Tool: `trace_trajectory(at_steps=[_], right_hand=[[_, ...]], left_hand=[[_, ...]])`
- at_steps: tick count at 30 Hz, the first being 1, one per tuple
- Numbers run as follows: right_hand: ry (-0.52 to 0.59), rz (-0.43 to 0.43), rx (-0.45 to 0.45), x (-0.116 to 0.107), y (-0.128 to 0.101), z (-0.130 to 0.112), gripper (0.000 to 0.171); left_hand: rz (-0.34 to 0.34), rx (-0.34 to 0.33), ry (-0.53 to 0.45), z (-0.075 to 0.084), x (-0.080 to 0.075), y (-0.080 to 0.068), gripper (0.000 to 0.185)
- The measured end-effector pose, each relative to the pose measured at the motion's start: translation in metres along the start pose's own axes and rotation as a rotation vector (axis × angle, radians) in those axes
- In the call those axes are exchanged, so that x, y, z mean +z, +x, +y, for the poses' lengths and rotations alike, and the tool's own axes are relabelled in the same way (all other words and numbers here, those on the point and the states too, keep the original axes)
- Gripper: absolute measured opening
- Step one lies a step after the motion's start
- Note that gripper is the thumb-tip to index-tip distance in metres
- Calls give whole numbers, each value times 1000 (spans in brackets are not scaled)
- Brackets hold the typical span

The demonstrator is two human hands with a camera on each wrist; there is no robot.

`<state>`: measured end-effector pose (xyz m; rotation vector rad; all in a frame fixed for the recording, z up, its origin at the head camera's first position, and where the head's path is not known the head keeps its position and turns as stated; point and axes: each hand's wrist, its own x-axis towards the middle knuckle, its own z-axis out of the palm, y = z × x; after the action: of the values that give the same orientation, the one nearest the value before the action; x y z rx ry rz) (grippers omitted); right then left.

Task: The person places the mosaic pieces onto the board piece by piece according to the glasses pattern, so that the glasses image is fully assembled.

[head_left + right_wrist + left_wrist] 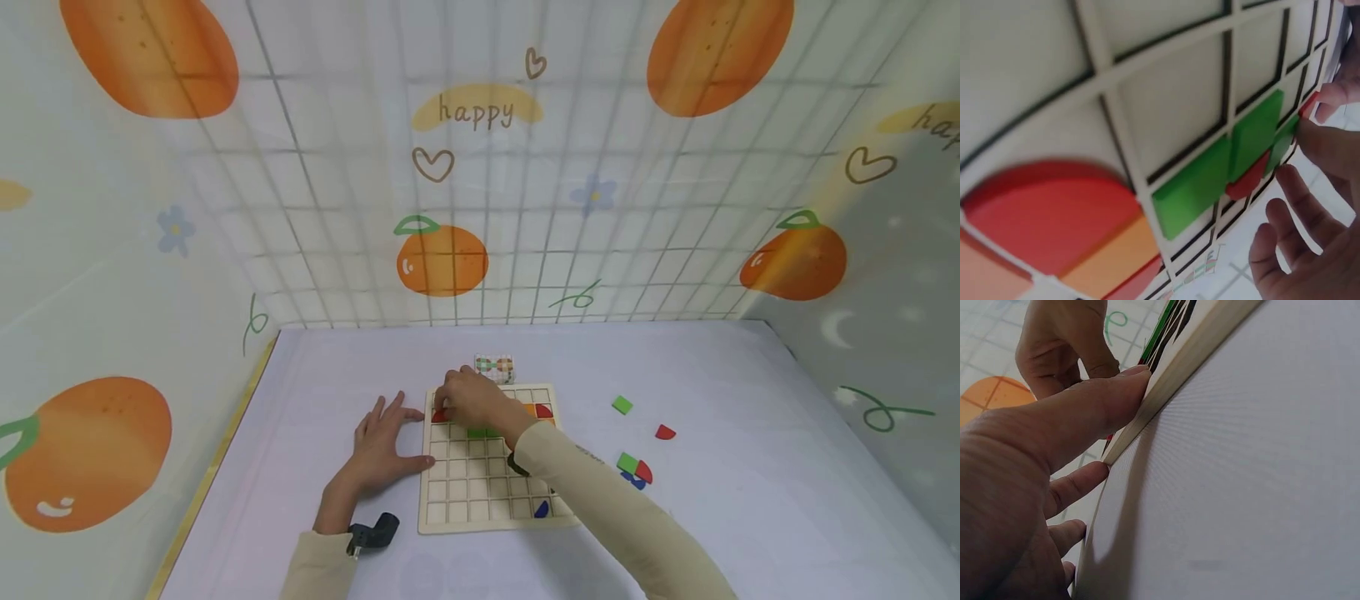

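Note:
A wooden grid board (468, 492) lies on the white table. My left hand (386, 437) rests flat beside it, the thumb (1094, 403) pressed against the board's left edge (1175, 378). My right hand (467, 398) reaches over the board's far left corner and its fingertips (1319, 140) pinch a small red piece (438, 415) down at a cell there. Green squares (1200, 184) fill cells beside it, with a red piece (1247, 181) next to them. A red quarter-circle (1054, 206) and an orange piece (1116, 250) fill cells at the board's far right.
Loose pieces lie right of the board: a green square (622, 405), a red one (664, 432), then green (627, 462), red (644, 472) and blue (633, 482) together. A blue piece (541, 508) sits in the near row. A small patterned card (494, 367) lies behind the board. Curtain walls enclose the table.

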<state>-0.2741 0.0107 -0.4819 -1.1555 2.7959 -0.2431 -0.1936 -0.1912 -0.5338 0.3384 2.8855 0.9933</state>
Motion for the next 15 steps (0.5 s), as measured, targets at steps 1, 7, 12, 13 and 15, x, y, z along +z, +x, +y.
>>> trace_trajectory(at_steps=[1,7,12,13,15], right_hand=[[-3,-6,1,0,-1,0,14],[97,36,-8,-7,-14,7,18],[220,99,-29,-18,-37,28,18],[233,108,-35,-19,-43,33,18],[249,121,-29,-19,-57,45,17]], left_hand=[[-3,-4,-1,0,0,0,70],[-3,-10,-11,-1,2,-2,71],[6,-12,-9,1,1,-2,70],[8,-16,-9,2,1,-2,70],[8,-24,-6,2,0,-2,70]])
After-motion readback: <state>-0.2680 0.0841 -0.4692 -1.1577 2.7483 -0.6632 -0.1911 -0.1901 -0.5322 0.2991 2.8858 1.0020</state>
